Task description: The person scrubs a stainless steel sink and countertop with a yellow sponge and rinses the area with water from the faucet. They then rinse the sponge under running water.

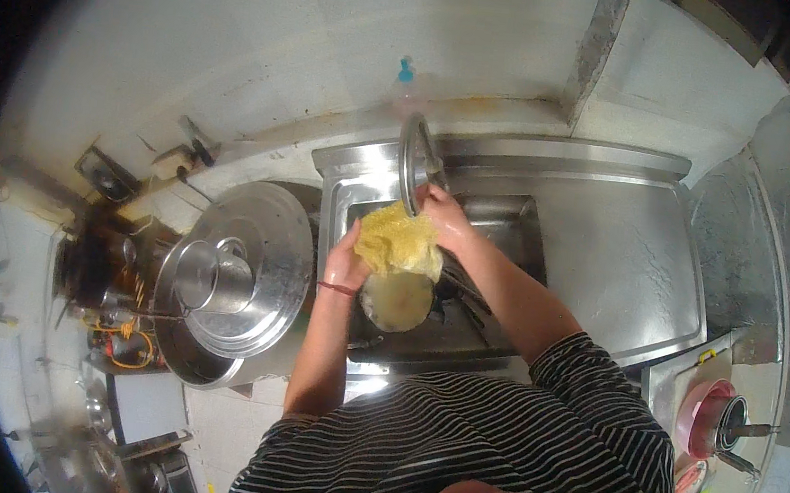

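Observation:
Both hands hold a yellow cloth [403,236] above a stainless steel sink [511,222]. My left hand [347,260], with a thin red band at the wrist, grips the cloth's left side. My right hand [443,223] is at its upper right, beside the curved metal faucet [407,155], whose end comes down at the cloth. Just below the cloth is a round bowl-like vessel [398,302] with cloudy contents; whether it rests on the sink floor I cannot tell. Dark long utensils [472,300] lie in the sink to its right.
Left of the sink stands a large metal pot [177,357] with a wide lid [287,257] and a metal cup [234,284] on top. A steel drainboard [622,261] extends right. A pink basin [696,411] with pans stands lower right. A blue-topped pump bottle [405,76] is behind the faucet.

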`<act>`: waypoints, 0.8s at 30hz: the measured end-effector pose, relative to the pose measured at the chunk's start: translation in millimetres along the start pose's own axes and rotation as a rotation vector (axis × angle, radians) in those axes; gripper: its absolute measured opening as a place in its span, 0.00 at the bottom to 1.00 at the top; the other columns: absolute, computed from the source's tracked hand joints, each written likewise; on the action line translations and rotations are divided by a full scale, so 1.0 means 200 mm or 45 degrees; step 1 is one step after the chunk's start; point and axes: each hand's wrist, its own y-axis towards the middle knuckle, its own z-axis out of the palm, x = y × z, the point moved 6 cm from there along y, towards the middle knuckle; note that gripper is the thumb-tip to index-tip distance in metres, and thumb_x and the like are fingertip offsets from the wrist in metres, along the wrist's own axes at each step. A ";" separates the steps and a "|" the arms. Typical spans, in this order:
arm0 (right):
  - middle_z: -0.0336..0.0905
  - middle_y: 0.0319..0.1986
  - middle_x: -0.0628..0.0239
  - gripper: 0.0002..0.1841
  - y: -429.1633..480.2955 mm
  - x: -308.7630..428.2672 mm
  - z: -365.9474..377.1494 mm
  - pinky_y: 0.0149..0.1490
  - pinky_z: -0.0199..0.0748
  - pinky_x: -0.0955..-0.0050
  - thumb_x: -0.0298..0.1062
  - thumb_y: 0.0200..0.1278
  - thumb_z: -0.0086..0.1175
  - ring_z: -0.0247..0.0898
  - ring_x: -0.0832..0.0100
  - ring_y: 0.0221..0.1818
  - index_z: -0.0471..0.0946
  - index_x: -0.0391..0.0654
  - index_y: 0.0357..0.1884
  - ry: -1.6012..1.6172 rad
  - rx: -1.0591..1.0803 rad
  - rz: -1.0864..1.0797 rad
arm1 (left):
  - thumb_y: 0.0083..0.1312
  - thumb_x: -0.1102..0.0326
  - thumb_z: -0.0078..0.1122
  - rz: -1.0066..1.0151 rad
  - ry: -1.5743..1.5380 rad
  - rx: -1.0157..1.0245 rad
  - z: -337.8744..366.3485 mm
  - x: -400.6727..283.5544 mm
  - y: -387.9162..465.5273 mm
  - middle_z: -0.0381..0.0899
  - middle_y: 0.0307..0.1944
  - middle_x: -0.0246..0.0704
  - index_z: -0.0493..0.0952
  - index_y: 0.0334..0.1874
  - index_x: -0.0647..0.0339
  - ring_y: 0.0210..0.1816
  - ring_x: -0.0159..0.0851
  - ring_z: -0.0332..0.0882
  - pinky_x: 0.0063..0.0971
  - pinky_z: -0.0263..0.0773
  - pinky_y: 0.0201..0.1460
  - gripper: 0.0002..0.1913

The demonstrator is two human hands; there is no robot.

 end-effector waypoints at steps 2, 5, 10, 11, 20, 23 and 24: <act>0.80 0.29 0.68 0.10 0.01 -0.08 0.05 0.39 0.76 0.66 0.39 0.69 0.56 0.77 0.71 0.32 0.79 0.41 0.39 0.287 -0.332 0.087 | 0.75 0.51 0.47 0.033 -0.104 -0.072 -0.04 0.08 0.10 0.75 0.62 0.39 0.70 0.64 0.64 0.63 0.44 0.72 0.42 0.64 0.69 0.25; 0.83 0.26 0.58 0.22 -0.03 -0.11 0.03 0.40 0.76 0.59 0.52 0.64 0.60 0.80 0.59 0.31 0.81 0.37 0.31 -0.893 -0.771 -0.283 | 0.77 0.54 0.44 0.018 -0.271 -0.197 -0.11 0.26 0.34 0.80 0.54 0.37 0.74 0.57 0.61 0.56 0.41 0.77 0.37 0.70 0.63 0.19; 0.78 0.21 0.47 0.28 -0.12 -0.07 0.23 0.33 0.72 0.53 0.60 0.66 0.52 0.77 0.47 0.25 0.79 0.40 0.25 -1.928 -0.264 -0.634 | 0.74 0.41 0.44 0.164 -0.539 0.345 -0.14 0.43 0.48 0.80 0.43 0.33 0.76 0.48 0.54 0.46 0.38 0.78 0.36 0.74 0.54 0.22; 0.78 0.22 0.47 0.29 -0.11 -0.04 0.18 0.34 0.72 0.52 0.60 0.66 0.50 0.76 0.45 0.26 0.79 0.41 0.25 -2.052 -0.237 -0.643 | 0.74 0.40 0.44 0.196 -0.531 0.174 -0.06 0.45 0.46 0.80 0.42 0.33 0.76 0.48 0.53 0.45 0.38 0.78 0.37 0.74 0.53 0.23; 0.81 0.32 0.45 0.22 0.06 0.05 0.09 0.43 0.75 0.54 0.52 0.59 0.52 0.78 0.45 0.38 0.82 0.41 0.32 -1.896 -0.219 -0.357 | 0.69 0.30 0.42 0.161 0.358 0.005 -0.09 0.40 0.39 0.74 0.60 0.36 0.64 0.70 0.63 0.60 0.36 0.73 0.32 0.68 0.62 0.42; 0.81 0.38 0.47 0.22 0.09 0.03 -0.02 0.48 0.74 0.58 0.52 0.65 0.50 0.78 0.51 0.43 0.81 0.41 0.37 -1.754 -0.030 -0.469 | 0.69 0.43 0.57 0.209 0.715 0.199 -0.05 0.37 0.41 0.78 0.54 0.34 0.69 0.64 0.65 0.55 0.33 0.75 0.29 0.71 0.58 0.33; 0.81 0.40 0.49 0.22 0.09 0.01 -0.11 0.50 0.73 0.60 0.53 0.68 0.48 0.78 0.54 0.44 0.81 0.41 0.39 -1.747 0.045 -0.510 | 0.68 0.47 0.60 0.178 0.883 0.326 0.07 0.32 0.37 0.79 0.52 0.32 0.71 0.62 0.65 0.53 0.32 0.76 0.29 0.72 0.56 0.30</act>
